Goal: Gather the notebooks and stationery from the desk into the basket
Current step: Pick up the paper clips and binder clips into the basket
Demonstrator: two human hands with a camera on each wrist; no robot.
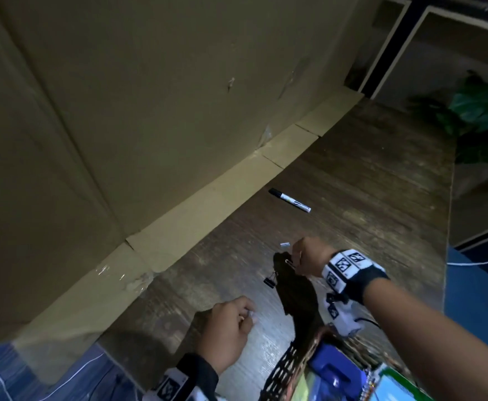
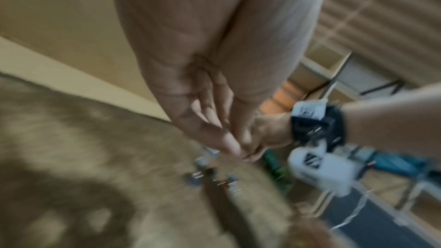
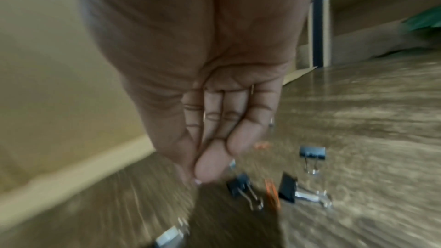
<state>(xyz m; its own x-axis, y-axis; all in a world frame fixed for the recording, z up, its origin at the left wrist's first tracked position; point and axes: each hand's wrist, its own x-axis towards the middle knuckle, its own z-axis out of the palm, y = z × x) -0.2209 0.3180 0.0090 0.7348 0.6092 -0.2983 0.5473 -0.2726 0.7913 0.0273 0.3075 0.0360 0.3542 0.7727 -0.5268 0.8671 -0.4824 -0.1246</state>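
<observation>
My left hand (image 1: 231, 322) hovers low over the wooden desk (image 1: 367, 175), its curled fingers pinching a small white item (image 1: 250, 314); what it is I cannot tell. Farther right, my right hand (image 1: 302, 256) pinches a thin wire clip (image 1: 289, 262) between thumb and fingertips (image 3: 210, 167). A black binder clip (image 1: 270, 280) lies on the desk between the hands. In the right wrist view, black binder clips (image 3: 312, 155) lie scattered under the hand beside an orange piece (image 3: 272, 193). A black-capped white marker (image 1: 290, 200) lies farther back. The black lattice basket (image 1: 286, 369) stands at the bottom edge.
A blue object (image 1: 332, 371) and spiral notebooks (image 1: 387, 383) fill the basket. A small white scrap (image 1: 285, 244) lies by my right hand. Cardboard sheets (image 1: 121, 111) stand along the desk's back, a green plant (image 1: 480, 111) at the far right. White cables trail over the blue floor.
</observation>
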